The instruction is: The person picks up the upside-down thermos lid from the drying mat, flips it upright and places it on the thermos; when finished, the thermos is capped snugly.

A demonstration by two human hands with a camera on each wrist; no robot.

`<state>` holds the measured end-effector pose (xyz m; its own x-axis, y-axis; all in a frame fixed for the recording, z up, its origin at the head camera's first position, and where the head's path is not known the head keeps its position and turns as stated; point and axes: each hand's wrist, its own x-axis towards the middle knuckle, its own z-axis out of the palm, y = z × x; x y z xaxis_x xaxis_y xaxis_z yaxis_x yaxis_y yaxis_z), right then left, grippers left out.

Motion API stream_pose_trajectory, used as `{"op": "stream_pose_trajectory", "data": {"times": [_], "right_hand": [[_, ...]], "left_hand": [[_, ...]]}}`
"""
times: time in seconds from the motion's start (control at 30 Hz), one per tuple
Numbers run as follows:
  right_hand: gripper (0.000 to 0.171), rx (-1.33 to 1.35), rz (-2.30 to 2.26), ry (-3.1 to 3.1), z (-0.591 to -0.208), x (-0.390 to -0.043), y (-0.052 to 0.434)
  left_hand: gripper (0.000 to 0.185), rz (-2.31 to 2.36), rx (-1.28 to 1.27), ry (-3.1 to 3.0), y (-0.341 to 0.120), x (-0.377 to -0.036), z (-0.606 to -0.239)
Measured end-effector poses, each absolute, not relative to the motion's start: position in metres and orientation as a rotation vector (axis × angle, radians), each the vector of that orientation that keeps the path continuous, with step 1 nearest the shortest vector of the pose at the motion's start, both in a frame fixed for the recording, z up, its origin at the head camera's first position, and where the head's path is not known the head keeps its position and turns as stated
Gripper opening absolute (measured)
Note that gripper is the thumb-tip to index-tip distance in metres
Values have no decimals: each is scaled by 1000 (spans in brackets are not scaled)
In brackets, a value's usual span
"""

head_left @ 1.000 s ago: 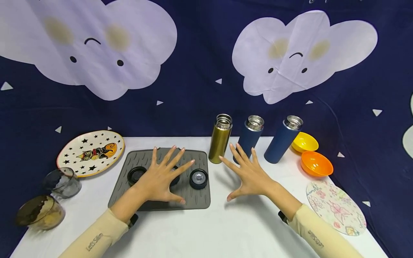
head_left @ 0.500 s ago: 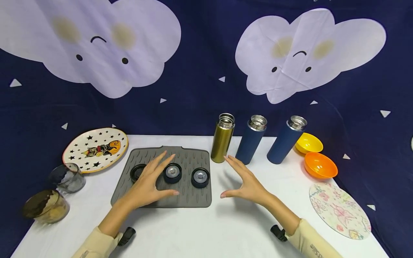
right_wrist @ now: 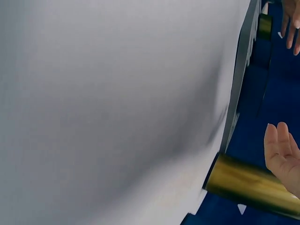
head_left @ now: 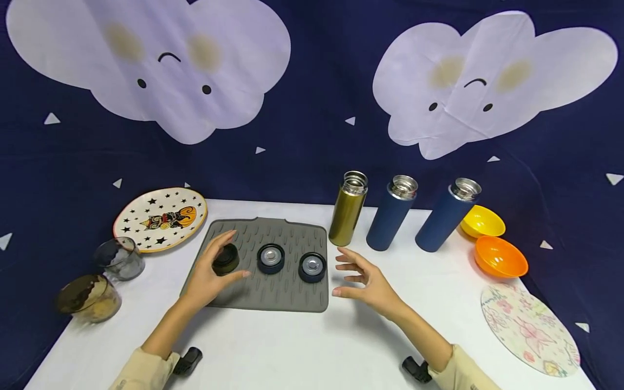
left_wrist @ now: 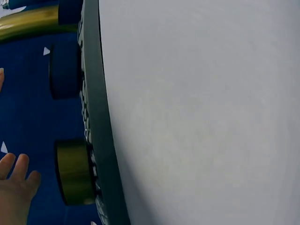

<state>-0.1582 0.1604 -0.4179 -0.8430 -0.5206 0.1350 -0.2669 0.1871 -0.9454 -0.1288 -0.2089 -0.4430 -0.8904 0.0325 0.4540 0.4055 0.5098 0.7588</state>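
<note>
My left hand [head_left: 207, 279] hovers over the left part of a grey ribbed drying mat [head_left: 263, 295], thumb and fingers apart around the near side of an olive-gold bottle lid [head_left: 226, 260]. I see no contact; the left wrist view shows a gap between that hand [left_wrist: 18, 190] and the gold lid [left_wrist: 75, 172]. Two dark blue lids, a middle one [head_left: 271, 259] and a right one [head_left: 312, 267], lie on the mat with their undersides up. My right hand [head_left: 368, 284], loosely bent and holding nothing, is right of the mat, in front of an uncapped gold bottle [head_left: 348, 211].
Two uncapped blue bottles, one nearer [head_left: 391, 214] and one farther right [head_left: 446, 216], stand beside the gold one. Yellow [head_left: 482, 222] and orange bowls [head_left: 500, 259] and a patterned round mat [head_left: 531, 330] lie right. A star plate [head_left: 161, 219] and two glasses [head_left: 119, 259] stand left.
Both hands turned from spread, palm-down poses to sideways ones with looser fingers. The left hand shifted left over the mat towards the gold lid, uncovering the middle lid. The head view swung slightly left.
</note>
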Motion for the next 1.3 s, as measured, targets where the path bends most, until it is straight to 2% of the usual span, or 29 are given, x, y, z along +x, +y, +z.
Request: {"op": "stream_pose_trajectory", "data": {"times": [0.4, 0.57, 0.83, 1.0, 1.3], "right_hand": [[80, -772, -1764, 2051, -421, -151, 142], [81, -772, -1732, 2022, -422, -148, 136], [80, -696, -1707, 1985, -421, -144, 127], [77, -632, -1684, 1965, -418, -141, 121], [66, -512, -1749, 1851, -405, -139, 106]], "left_hand": [[88, -1538, 16, -2526, -233, -137, -454], [89, -1426, 156, -2715, -240, -139, -459], [80, -1216, 101, -2644, -235, -141, -462], [78, -1270, 36, -2493, -214, -132, -442], [82, -1317, -263, -2457, -155, -103, -406]]}}
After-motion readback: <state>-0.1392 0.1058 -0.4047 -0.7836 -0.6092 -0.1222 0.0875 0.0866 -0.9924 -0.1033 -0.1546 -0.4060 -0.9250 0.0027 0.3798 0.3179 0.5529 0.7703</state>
